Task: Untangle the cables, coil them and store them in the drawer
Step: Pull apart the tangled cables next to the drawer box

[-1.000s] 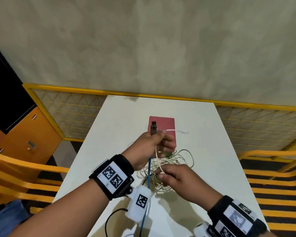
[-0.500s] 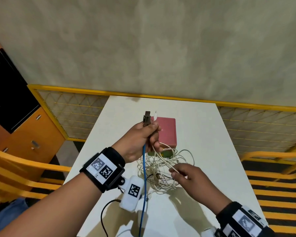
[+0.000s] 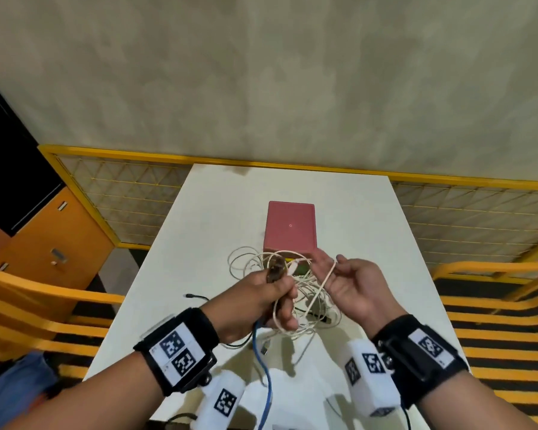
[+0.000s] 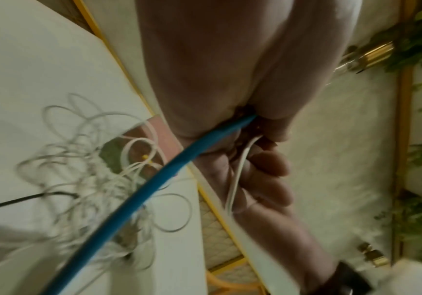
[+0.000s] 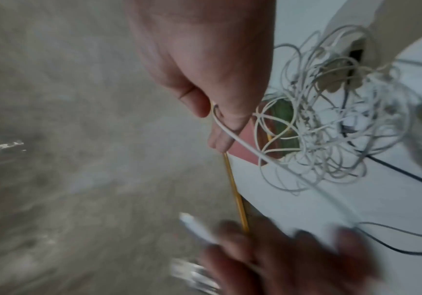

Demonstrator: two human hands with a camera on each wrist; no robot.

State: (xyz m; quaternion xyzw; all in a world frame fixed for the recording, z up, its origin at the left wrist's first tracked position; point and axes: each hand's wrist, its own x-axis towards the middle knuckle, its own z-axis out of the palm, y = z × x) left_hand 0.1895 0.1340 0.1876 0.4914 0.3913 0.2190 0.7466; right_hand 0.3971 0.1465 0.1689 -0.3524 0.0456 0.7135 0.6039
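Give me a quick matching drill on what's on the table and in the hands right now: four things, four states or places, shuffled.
Things:
1. blue cable
2. white cable strand
3. pink box
4. black cable

States or places:
A. lies on the table, in no hand
B. gripped in the left hand
C. stands behind the tangle
D. pinched by the right hand

Pairs: 1-B, 2-D, 3-C, 4-A

cable tangle (image 3: 288, 293) on table (image 3: 180, 249) | box (image 3: 290, 226) behind tangle | cabinet (image 3: 48, 240) left of table
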